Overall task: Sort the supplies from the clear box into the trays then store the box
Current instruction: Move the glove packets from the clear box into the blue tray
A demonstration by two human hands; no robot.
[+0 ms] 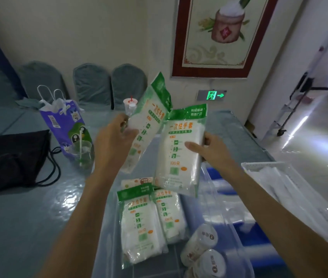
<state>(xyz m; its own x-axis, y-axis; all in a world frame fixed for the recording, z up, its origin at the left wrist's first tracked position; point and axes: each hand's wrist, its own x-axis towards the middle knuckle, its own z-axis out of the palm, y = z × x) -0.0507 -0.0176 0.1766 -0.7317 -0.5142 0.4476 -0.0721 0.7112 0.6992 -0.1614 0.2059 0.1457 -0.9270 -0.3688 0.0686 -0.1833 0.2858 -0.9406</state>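
The clear box (107, 227) serves as the landmark; above its far end the left hand (115, 141) grips one green-topped glove packet (149, 121) at its side edge, fingers curled round the slippery film, and the right hand (217, 151) holds a second glove packet (181, 149) beside it, thumb across the front and fingers wrapped behind. Inside the box, two more packets (151, 217) lie flat, with paper-cup sleeves (203, 247) at its near right corner; the white tray (259, 167) stands right of the box, and a blue tray (245, 233) shows through its right wall. The likely trouble, as I judge it: the left packet tilts steeply and is held by a thin margin, so it may slide out and drop back into the box or onto the table left of it; the two lifted packets overlap, so one could snag the other on parting; a wide swing leftward could tip the plastic cup (83, 155) left of the box.
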